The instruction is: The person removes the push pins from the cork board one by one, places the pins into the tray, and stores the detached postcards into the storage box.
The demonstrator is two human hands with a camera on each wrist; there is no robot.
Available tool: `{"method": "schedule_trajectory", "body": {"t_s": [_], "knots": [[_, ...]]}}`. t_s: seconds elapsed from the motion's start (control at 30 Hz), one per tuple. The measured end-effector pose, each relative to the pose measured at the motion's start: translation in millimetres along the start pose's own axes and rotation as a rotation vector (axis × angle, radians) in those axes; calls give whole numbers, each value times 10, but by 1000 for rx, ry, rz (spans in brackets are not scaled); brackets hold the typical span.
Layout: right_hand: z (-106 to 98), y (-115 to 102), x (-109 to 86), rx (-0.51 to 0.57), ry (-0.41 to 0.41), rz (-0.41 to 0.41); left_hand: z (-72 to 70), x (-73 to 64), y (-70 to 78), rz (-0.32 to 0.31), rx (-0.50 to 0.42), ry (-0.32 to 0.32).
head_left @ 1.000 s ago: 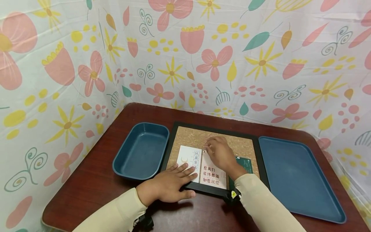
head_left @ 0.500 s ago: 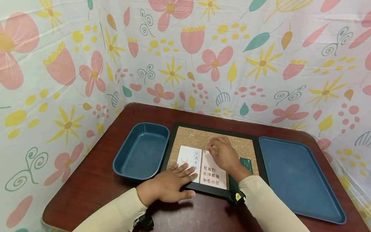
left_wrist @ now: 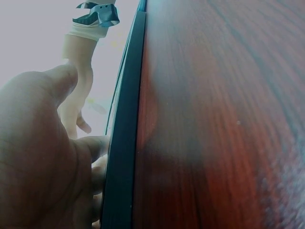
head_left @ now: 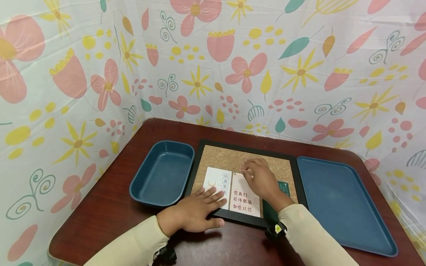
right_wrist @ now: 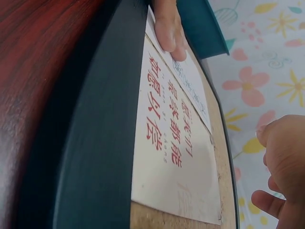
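Note:
My left hand (head_left: 196,210) lies flat with spread fingers on a white card (head_left: 217,177) at the cork board's lower left. In the right wrist view, its fingertips press that card. Beside it is a pale pink card (head_left: 244,207) with red characters and a small round pin (head_left: 234,173) at its top left corner. My right hand (head_left: 261,179) hovers above the pink card's upper part, fingers loosely bent. In the right wrist view its thumb and index finger stand apart, with nothing visible between them. A dark green card (head_left: 283,187) is partly hidden under the right forearm.
The cork board (head_left: 219,155) has a black frame (head_left: 296,170) and lies on a dark red wooden table (head_left: 206,251). A deep blue tray (head_left: 163,173) stands to its left, a flat blue tray (head_left: 342,203) to its right. A flowered curtain (head_left: 213,74) hangs behind.
My right hand has drawn away to the right from the pink card's top left corner, leaving the pin there in plain sight. The left hand has stayed put.

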State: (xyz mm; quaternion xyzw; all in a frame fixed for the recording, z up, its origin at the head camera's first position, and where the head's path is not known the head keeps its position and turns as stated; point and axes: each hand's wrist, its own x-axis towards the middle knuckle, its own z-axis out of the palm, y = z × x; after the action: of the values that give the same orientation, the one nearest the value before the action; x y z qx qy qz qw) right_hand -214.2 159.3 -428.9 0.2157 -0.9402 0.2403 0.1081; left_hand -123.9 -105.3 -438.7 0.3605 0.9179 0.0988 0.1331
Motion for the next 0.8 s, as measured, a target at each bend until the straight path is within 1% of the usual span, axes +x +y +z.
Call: {"method": "schedule_trajectory", "body": {"t_s": [0.17, 0.33, 0.57, 0.8], "knots": [[-24, 33, -29, -8, 5, 12, 4, 1, -2, 1, -4, -1], [-40, 63, -61, -8, 28, 15, 7, -1, -5, 5, -7, 2], [-33, 107, -84, 9, 36, 7, 4, -10, -10, 13, -21, -3], [-62, 139, -110, -3, 63, -16, 5, -7, -14, 21, -30, -1]]}}
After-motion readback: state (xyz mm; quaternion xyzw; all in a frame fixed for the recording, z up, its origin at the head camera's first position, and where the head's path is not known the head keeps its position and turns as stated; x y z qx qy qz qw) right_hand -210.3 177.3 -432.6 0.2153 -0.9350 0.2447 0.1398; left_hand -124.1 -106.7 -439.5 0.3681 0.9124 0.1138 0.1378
